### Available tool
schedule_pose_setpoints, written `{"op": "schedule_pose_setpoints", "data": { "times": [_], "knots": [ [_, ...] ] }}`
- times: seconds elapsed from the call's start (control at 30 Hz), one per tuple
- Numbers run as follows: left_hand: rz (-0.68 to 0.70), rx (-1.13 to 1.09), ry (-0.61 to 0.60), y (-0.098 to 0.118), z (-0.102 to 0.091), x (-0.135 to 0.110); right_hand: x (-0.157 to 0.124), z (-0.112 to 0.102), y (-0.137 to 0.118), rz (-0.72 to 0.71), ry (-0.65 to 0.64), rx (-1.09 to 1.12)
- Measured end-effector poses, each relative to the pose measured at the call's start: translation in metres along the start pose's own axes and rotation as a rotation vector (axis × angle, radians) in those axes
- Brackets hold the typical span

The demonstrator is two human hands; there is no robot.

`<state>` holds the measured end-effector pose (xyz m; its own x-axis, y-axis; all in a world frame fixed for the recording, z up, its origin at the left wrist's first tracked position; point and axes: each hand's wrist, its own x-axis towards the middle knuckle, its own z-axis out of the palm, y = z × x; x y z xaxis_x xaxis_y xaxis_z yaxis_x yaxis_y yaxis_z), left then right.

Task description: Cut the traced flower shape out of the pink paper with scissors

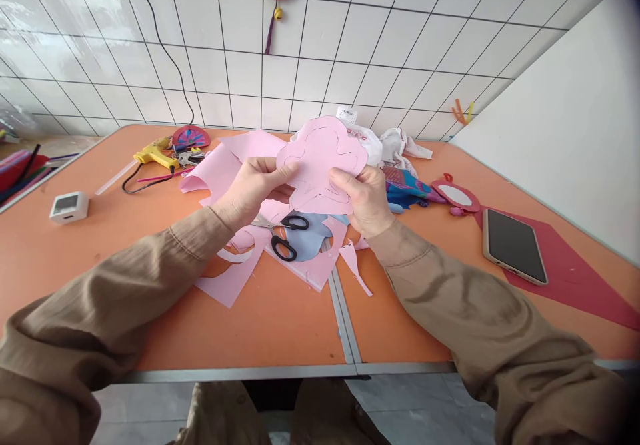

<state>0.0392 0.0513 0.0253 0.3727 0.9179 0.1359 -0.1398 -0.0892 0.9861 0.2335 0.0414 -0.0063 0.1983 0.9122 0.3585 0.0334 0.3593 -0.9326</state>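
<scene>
Between both hands, above the table, I hold up a pink cutout with a wavy outline and a rounded shape drawn inside it. My left hand pinches its left edge, thumb on the front. On the right edge my right hand grips in the same way; the fingers behind the cutout are partly hidden. Below the hands lie scissors with black handles, their blades partly covered. Around them are pink scraps and a light blue piece.
A yellow glue gun and a white cube device lie left. On the right are a phone on a red sheet and a small red-rimmed mirror. A crumpled plastic bag rests near the tiled wall.
</scene>
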Motion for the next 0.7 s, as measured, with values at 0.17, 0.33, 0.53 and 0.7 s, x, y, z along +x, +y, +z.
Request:
{"op": "schedule_pose_setpoints", "data": {
  "times": [0.17,0.33,0.53,0.7],
  "knots": [
    [0.057,0.047,0.047,0.006,0.005,-0.003,-0.003,0.000,-0.001,-0.025,0.022,0.051],
    [0.093,0.035,0.074,0.007,0.006,-0.004,0.001,-0.001,0.007,-0.123,0.059,0.058],
    [0.102,0.045,0.097,0.006,0.006,-0.004,0.004,-0.002,0.012,-0.167,0.036,0.087],
    [0.094,0.029,0.095,0.005,0.005,-0.003,0.002,-0.002,0.008,-0.175,0.041,0.093]
  ]
}}
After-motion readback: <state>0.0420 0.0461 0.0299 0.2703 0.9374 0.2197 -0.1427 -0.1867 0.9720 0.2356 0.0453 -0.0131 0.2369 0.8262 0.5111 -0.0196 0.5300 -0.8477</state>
